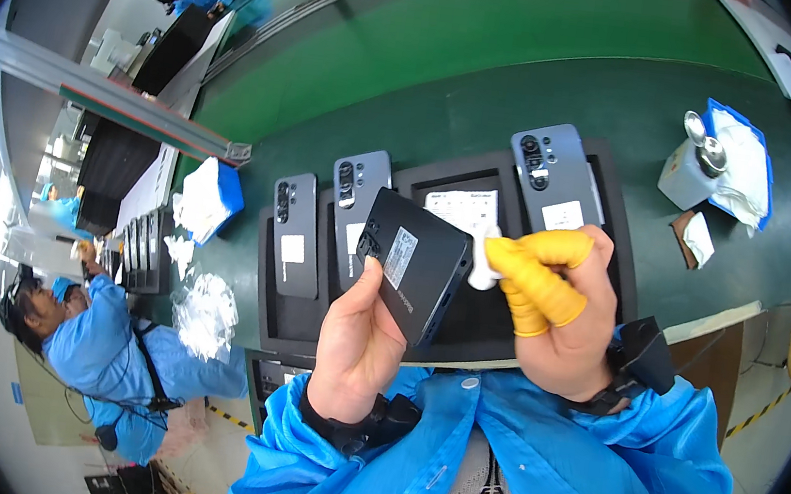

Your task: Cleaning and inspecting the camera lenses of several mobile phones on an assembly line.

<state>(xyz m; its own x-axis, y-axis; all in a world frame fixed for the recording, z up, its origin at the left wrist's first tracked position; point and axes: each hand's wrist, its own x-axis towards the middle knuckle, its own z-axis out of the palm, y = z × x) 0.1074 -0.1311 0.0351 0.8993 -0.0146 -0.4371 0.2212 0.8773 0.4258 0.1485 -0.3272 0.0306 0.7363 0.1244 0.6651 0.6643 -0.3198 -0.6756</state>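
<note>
My left hand (360, 341) grips a dark smartphone (422, 274) by its lower left edge, tilted, its back with a white label toward me. Yellow finger cots cover several fingers of my right hand (555, 299), which pinches a small white cloth (484, 262) close to the phone's right edge. Beneath both hands lies a black foam tray (438, 345). In it rest a grey-blue phone (295, 236) at the left, a second phone (359, 184) partly behind the held one, and a third phone (560, 173) at the right. A white label sheet (463, 208) lies in a tray slot.
On the green table (685, 270) stand a white pump bottle (692, 173) and a blue box of white wipes (745, 175). Another blue box (216, 197) and crumpled clear plastic (205, 315) are at the left. A person in blue (111, 342) works at the far left.
</note>
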